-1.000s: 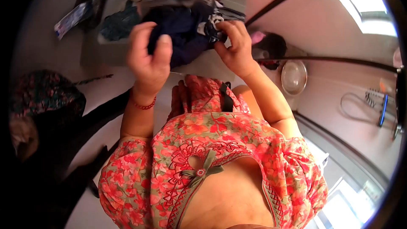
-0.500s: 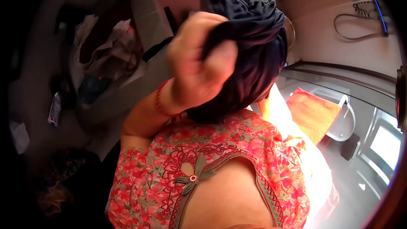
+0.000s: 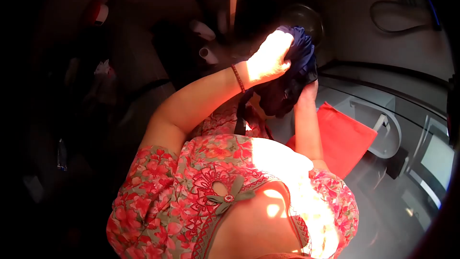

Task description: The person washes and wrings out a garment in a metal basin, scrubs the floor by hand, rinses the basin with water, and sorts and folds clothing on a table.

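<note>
A bunched dark navy cloth [image 3: 282, 88] hangs in front of my chest, held between both hands. My left hand [image 3: 270, 57], with a red beaded bracelet at the wrist, is brightly sunlit and closed on the cloth's upper left part. On the cloth's right side is my right hand [image 3: 309, 91], gripping its edge; its fingers are partly hidden behind the fabric. The lower folds of the cloth fall in dark shadow above my lap.
A red towel [image 3: 342, 139] lies by a white toilet [image 3: 388, 136] beyond a glass panel on the right. A round metal bowl [image 3: 316, 24] is behind the cloth. White containers [image 3: 208, 55] stand near the centre. A red and white object [image 3: 101, 14] is at upper left.
My view has turned right, away from the clothes pile. Both hands have carried the navy cloth off the pile to the right, and it now hangs lower and more bunched than half a second ago.
</note>
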Demonstrator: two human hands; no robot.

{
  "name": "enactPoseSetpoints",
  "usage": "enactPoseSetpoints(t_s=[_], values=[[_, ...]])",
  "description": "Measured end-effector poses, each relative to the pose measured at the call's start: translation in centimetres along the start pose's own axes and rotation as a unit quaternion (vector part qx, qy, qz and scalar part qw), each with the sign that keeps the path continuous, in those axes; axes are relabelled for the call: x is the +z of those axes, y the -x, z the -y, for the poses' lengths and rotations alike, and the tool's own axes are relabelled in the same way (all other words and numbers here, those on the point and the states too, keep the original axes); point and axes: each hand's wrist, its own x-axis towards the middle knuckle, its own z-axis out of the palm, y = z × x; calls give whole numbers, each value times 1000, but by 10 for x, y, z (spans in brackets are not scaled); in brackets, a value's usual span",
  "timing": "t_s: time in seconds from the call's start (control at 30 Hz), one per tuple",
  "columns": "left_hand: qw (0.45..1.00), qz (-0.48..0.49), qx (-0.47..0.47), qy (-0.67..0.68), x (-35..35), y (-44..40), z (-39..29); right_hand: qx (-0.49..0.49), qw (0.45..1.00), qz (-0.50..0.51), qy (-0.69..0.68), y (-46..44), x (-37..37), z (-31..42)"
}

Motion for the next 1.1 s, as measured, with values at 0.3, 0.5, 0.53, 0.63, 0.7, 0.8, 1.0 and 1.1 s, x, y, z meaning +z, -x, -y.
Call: enactPoseSetpoints(t_s=[0.3,0.5,0.53,0.63,0.7,0.8,1.0,1.1], values=[[990,-76,-48,-112,-52,-78,13,-36,994,-41,-90,-104,75,-8],[977,-149,-149,-16,-42,-78,20,12,992,-120,-34,-115,131,43],[978,-127,-166,-29,-38,-69,17,13,992,-120,-37,-107,128,47],[974,-41,-222,14,-23,-30,12,-23,1000,-1,21,-86,100,39],[978,13,-199,60,-15,9,10,-61,996,-3,69,-34,83,19],[966,84,-197,148,-52,77,-16,-107,988,16,106,51,79,-52],[969,74,-184,149,-139,127,-71,-129,969,117,177,150,119,-117],[974,-54,-186,117,-139,117,-71,-131,950,194,205,129,123,-95]])
